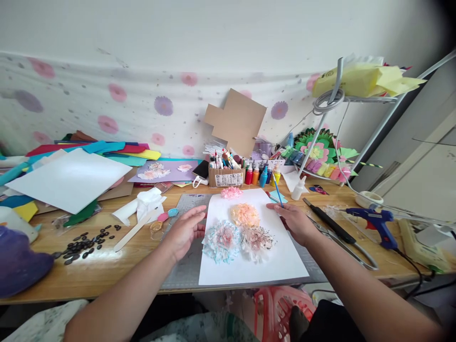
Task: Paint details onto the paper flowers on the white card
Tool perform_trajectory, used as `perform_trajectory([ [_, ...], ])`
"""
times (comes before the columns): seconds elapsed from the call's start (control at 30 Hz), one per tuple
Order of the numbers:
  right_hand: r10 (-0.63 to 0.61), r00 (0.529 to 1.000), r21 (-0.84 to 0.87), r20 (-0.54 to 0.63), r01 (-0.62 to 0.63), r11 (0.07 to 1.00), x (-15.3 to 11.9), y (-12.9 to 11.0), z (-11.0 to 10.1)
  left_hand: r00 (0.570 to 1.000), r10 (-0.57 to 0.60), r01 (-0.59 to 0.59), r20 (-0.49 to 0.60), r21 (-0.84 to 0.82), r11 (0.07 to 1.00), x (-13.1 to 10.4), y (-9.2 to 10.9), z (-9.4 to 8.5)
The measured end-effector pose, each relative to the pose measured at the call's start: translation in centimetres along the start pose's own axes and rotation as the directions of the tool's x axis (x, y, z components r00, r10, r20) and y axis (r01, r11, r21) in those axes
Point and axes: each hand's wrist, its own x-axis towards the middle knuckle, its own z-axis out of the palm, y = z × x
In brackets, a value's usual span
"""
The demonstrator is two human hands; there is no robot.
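Observation:
A white sheet of paper [228, 275] lies on a grey cutting mat [181, 270] in front of me. Four ruffled paper flowers rest on it: a pink one [231, 192] at the top, a peach one [245, 215], a blue-edged one [223, 241] and a dark-edged one [257, 243]. My left hand [188, 230] is at the sheet's left edge beside the blue-edged flower, fingers apart and holding nothing. At the right edge, my right hand [294, 221] has a slim blue stick, seemingly a paintbrush [277, 187], rising from its fingers. Its fingertips reach over the paper's edge.
Black pebbles [80, 247], a wooden stick [135, 230] and white tissue [151, 202] lie left. Behind stand a pen box [227, 177] and paint bottles [263, 175]. Pliers [342, 242], a black-handled tool [329, 220] and a blue glue gun [374, 221] lie right.

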Motion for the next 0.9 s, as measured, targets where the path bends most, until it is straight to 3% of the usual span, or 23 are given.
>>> perform_trajectory([
  [0.23,-0.015,1.0,0.05,0.022,0.014,0.999,0.9,0.0,0.2,0.994,0.034,-0.059,0.101,0.247,0.967,4.0,1.7,0.2],
  [0.4,-0.032,0.999,0.069,0.024,0.03,0.997,1.7,-0.1,0.3,0.989,0.024,-0.078,0.149,0.368,0.927,5.6,2.4,-0.3],
  [0.73,-0.067,0.998,0.038,-0.008,0.067,0.997,2.9,0.5,0.9,0.985,-0.041,-0.039,0.167,0.452,0.891,5.7,2.6,-1.0],
  [0.9,-0.058,0.997,-0.016,-0.058,0.057,0.998,2.0,0.2,0.3,0.995,0.031,-0.072,0.098,0.444,0.893,4.9,3.3,-2.2],
])
